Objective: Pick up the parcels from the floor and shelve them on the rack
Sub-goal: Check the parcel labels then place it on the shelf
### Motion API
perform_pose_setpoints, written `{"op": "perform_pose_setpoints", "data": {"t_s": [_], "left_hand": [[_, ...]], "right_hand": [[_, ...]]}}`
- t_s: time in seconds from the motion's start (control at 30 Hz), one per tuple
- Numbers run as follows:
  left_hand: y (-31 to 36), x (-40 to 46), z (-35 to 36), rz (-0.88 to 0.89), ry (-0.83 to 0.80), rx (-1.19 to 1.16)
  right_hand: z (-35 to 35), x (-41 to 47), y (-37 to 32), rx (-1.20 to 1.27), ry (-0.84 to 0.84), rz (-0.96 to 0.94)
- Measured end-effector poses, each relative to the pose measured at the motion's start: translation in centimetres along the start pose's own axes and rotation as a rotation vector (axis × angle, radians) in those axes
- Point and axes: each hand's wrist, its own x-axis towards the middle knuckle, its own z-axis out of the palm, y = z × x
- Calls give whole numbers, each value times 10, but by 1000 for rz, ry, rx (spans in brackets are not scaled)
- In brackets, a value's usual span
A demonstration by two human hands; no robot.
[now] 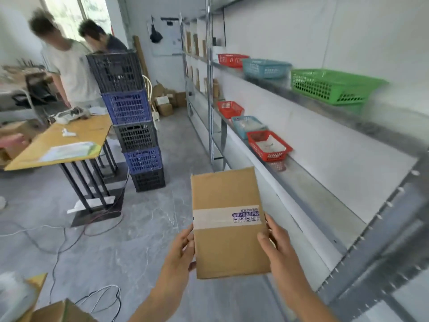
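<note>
Parcel [228, 223] gripped by both hands, left [180, 252] and right [277, 247], long axis toward twelve o'clock, rack [325, 194] at two!

I see a flat brown parcel [228, 221] held up off the floor, the left hand [178, 254] on its left edge and the right hand [276, 245] on its right edge. The rack [348, 117] runs just right of the parcel, with red, blue and green baskets on its shelves. Stacked crates [137, 122] stand left of the rack.
</note>
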Motion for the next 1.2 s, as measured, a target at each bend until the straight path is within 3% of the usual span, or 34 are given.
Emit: {"op": "perform_pose_setpoints", "data": {"t_s": [0.33,0.6,0.77,0.97,1.2], "left_hand": [[141,-39,41,302,-237,65],[189,-56,58,286,-288,-21],[207,-71,66,344,-329,27],[208,-90,87,396,-389,-7],[203,-106,86,477,-382,171]], "right_hand": [[-41,2,-128,58,47,-339],[-74,-10,-182,187,3,-476],[-78,-11,-192,-62,45,-545],[-75,-29,-208,145,-287,-476],[-84,-37,-190,398,-210,-355]]}}
